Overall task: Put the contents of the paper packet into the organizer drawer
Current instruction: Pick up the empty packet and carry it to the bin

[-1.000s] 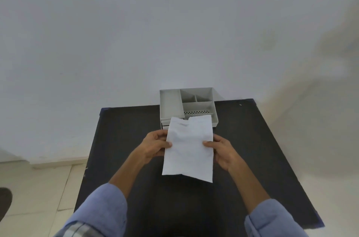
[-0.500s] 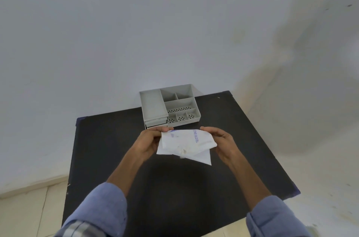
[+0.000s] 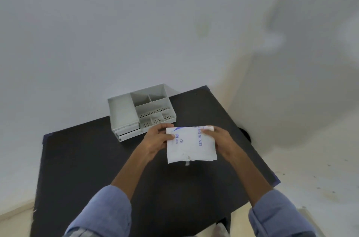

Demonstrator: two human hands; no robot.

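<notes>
While I am holding the gloves packet point(image 3: 191, 144) above the bench point(image 3: 81, 159), left hand point(image 3: 158, 140) and right hand point(image 3: 223, 140) each keeping a pinching grip on its top corners, I am aiming to open it before reaching the organizer drawer point(image 3: 129, 135).

White printed packet point(image 3: 191, 144) held flat above table, grey compartmented organizer point(image 3: 141, 112) behind, drawer point(image 3: 128, 135) slightly pulled out
</notes>
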